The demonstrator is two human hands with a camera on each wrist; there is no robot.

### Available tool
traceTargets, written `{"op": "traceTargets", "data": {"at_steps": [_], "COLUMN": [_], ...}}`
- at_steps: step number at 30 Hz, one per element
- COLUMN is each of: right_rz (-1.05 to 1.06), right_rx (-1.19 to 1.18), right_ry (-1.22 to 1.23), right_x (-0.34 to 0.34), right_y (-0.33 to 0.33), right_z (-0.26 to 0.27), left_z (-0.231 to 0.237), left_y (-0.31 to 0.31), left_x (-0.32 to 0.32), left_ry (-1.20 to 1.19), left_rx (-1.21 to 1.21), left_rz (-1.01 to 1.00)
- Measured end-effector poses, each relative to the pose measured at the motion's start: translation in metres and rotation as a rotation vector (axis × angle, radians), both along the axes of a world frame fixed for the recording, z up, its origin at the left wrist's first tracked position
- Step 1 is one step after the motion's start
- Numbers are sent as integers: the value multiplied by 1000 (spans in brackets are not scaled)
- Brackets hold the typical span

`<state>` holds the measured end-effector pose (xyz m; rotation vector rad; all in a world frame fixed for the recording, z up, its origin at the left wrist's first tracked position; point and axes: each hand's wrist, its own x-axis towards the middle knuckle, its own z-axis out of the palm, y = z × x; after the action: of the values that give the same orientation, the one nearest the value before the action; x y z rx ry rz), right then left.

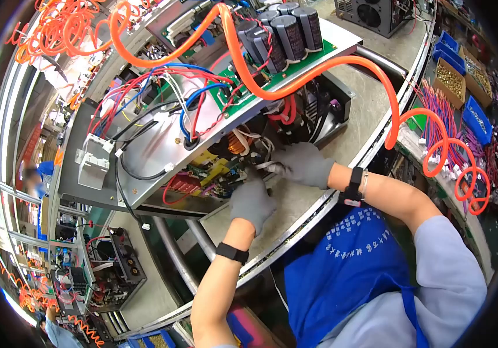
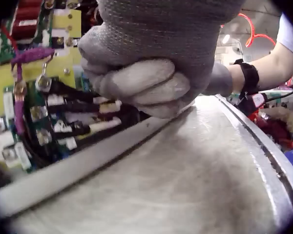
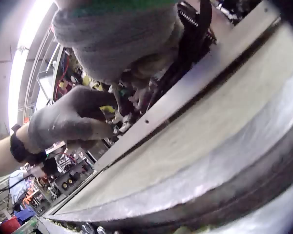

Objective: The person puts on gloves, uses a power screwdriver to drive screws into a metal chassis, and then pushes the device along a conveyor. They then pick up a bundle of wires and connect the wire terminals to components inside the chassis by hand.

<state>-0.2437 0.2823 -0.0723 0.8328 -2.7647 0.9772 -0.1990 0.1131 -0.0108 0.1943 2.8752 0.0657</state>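
Note:
Both hands wear grey gloves and work close together at the open side of a large metal-cased electronic unit (image 1: 162, 174). My left hand (image 1: 252, 200) is at the lower edge of the casing, fingers curled at the wires. Black wires (image 2: 75, 92) with pale ends run up to it in the left wrist view. My right hand (image 1: 304, 165) reaches in from the right and pinches a whitish wire (image 1: 271, 167) just beyond the left fingertips. Pale wire ends (image 3: 122, 117) show between the hands in the right wrist view. The palms hide most of the gripped parts.
A green circuit board (image 1: 226, 104) with several black capacitors (image 1: 287, 37) sits on the unit's upper panel. An orange coiled hose (image 1: 318, 72) loops across above the hands. Blue bins (image 1: 476, 119) and wire bundles (image 1: 443, 113) lie at right. Another unit (image 1: 115, 261) stands at left.

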Motion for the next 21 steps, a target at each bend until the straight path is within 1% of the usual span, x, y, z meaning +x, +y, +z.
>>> {"op": "traceTargets", "data": {"at_steps": [1,4,7,10,11,14,17,20,21], "right_rz": [-27,-24,-21,-56,-76,-95,-76,-46,-47], "right_rx": [41,73,82,12,30,-51,-214,-42,-49], "right_ry": [70,54,3,-19,-18,-17,109,206,300], "right_x": [3,0,-2,-5,-4,0,6,-2,0], "right_y": [-2,-5,-7,-11,-12,-10,-3,7,4], "right_z": [-2,0,4,-3,-1,-3,-13,-27,-31], "left_z": [13,12,13,7,6,11,10,2,3], "left_y": [6,6,10,11,9,5,-2,-5,-3], "left_x": [-5,-20,-21,-26,-25,-23,-22,-22,-23], "left_ry": [-49,-88,-144,-182,-150,-116,-101,-42,-72], "left_rx": [-29,-115,-180,-255,-244,-155,-124,-135,-149], "left_rz": [4,-89,-77,-109,-111,-110,-119,-169,-160]}}
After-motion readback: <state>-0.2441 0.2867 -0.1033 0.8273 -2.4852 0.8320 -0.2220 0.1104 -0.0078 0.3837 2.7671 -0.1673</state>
